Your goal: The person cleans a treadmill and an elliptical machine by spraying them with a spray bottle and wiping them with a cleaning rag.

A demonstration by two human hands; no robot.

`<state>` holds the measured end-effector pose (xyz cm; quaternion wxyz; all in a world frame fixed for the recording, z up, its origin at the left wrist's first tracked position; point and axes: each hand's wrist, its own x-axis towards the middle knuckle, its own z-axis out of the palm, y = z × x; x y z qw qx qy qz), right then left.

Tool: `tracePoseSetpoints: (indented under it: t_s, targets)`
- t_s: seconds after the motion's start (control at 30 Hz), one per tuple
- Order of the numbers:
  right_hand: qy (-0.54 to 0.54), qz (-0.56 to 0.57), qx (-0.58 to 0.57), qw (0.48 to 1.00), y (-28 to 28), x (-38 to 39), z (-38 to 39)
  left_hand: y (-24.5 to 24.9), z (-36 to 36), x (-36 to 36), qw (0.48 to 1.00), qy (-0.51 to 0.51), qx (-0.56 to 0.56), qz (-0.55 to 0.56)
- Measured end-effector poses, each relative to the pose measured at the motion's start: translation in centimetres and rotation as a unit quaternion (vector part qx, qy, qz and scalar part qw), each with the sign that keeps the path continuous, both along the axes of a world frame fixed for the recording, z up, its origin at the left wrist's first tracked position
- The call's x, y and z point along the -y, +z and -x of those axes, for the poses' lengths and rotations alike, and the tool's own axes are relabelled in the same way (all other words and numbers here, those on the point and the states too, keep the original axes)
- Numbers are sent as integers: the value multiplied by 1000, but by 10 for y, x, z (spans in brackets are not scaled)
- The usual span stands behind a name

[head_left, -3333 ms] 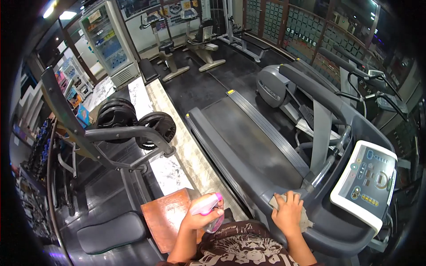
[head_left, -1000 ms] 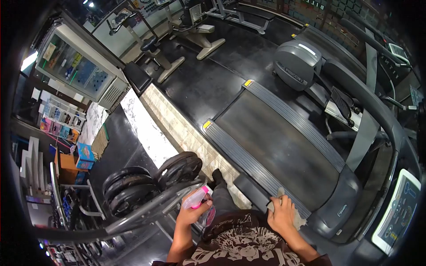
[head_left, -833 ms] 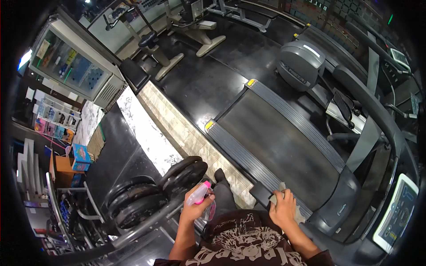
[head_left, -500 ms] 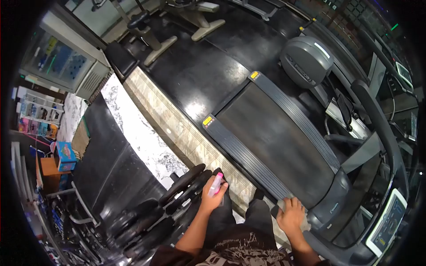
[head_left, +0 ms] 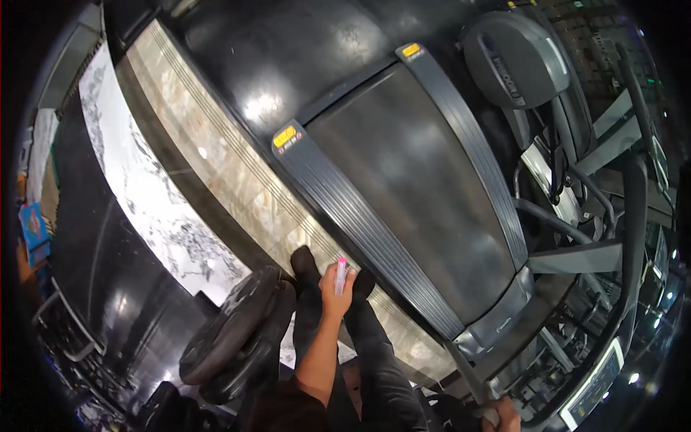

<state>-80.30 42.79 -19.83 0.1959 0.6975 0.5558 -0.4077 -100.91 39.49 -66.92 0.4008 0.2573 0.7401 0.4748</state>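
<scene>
My left hand is closed around a spray bottle with a translucent head and a pink tip, held above my legs and the tiled ledge. Most of the bottle's body is hidden by the hand. At the bottom right, my right hand is closed, with a bit of pale grey cloth showing beside the fingers. It is close to the front end of the treadmill, near the lower end of the handrail. The lower part of this hand is cut off by the frame's edge.
A tiled ledge runs along the treadmill's left side, with a white marbled strip beyond it. Black weight plates stand at lower left. A grey exercise machine and the treadmill's console are on the right.
My view has turned down and moved closer to the treadmill. My right hand has shifted from the treadmill's side rail down to the lower right. The left hand still holds the spray bottle.
</scene>
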Motion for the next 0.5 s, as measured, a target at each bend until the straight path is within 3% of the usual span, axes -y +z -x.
tracePoseSetpoints:
  t_s: [0.03,0.13,0.23,0.33,0.4,0.5]
  targets:
    - [-46,49,-24,997,-9,-3,-8,-18,-4,0,1000,17,-12,0]
    - [-166,223,108,955,-42,-34,-5,-54,-12,14,995,1,56,78]
    - [4,263,-68,962,-153,-52,-36,-81,-20,24,998,-30,15,56]
    - [179,319,-86,927,-286,-94,-27,-90,-24,29,993,-90,-26,71]
    - [220,267,-115,931,-379,-116,-26,-96,-17,18,986,-137,-42,86]
    - [293,144,-134,936,-518,-167,-17,-114,-9,7,996,-75,11,38]
